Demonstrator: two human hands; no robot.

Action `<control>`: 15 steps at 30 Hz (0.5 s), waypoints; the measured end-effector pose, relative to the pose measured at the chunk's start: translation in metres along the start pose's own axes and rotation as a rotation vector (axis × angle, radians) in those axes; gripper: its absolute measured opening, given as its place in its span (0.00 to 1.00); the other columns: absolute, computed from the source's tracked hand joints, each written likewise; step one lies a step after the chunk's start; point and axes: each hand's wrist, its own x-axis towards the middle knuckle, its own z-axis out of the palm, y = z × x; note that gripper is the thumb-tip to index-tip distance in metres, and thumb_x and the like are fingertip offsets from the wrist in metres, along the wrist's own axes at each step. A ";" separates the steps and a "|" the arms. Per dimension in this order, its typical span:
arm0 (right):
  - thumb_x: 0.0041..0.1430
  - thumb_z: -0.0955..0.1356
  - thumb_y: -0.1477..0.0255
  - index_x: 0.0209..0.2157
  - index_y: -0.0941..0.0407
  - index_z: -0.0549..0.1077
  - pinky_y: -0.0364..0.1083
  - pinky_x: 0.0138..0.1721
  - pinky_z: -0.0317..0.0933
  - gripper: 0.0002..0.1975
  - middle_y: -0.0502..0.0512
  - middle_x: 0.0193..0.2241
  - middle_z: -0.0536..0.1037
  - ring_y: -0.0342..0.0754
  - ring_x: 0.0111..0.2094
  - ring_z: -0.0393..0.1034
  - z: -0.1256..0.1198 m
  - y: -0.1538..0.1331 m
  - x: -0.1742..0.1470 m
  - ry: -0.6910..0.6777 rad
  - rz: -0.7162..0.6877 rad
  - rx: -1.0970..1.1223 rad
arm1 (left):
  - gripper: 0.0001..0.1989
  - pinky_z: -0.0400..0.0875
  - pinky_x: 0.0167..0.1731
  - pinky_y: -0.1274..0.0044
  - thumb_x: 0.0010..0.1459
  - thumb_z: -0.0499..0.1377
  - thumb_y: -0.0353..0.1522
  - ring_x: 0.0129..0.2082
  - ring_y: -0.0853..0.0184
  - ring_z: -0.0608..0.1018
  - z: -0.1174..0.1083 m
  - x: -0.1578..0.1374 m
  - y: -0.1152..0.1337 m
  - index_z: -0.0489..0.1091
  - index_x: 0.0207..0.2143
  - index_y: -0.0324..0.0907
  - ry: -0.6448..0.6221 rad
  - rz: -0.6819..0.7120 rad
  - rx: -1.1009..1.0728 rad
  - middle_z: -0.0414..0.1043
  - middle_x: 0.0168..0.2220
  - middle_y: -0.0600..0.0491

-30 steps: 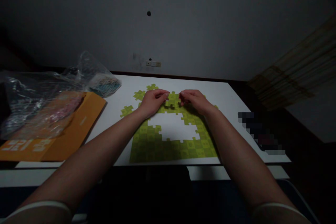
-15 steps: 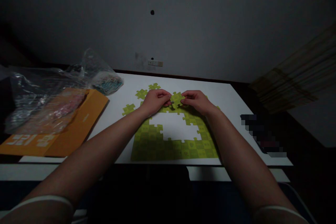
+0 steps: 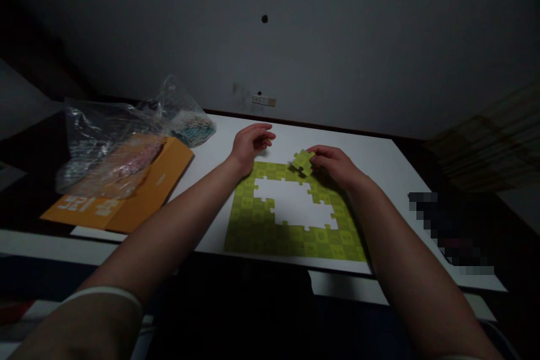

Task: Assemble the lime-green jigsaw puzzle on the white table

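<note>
A yellow-green jigsaw puzzle (image 3: 270,236) with a checkered pattern lies on the white table. Its middle has an irregular gap showing white. Above its far edge, my right hand (image 3: 337,166) pinches a yellow-green puzzle piece (image 3: 303,161) between thumb and fingers, tilted up off the table. My left hand (image 3: 250,149) hovers by the puzzle's far left corner, fingers loosely bent and apart. A small yellow-green spot shows by its fingertips; whether it is a piece behind them I cannot tell.
On the left lie an orange envelope (image 3: 169,171), a clear plastic bag (image 3: 113,124) and a bagged teal-and-white item (image 3: 194,128). A blurred-out dark object (image 3: 447,236) is at the table's right edge. A wall with a socket (image 3: 264,101) stands behind.
My left hand has come away from the puzzle piece, moving left and back. The piece stays in my right hand. Loose pieces left of the puzzle no longer show. The view has shifted.
</note>
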 end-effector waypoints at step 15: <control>0.53 0.81 0.55 0.48 0.50 0.86 0.48 0.29 0.59 0.23 0.53 0.37 0.82 0.47 0.30 0.68 0.001 -0.003 -0.004 0.031 -0.042 -0.088 | 0.14 0.70 0.33 0.76 0.50 0.67 0.37 0.30 0.67 0.79 -0.004 0.003 0.003 0.79 0.38 0.40 -0.012 -0.048 -0.063 0.83 0.35 0.49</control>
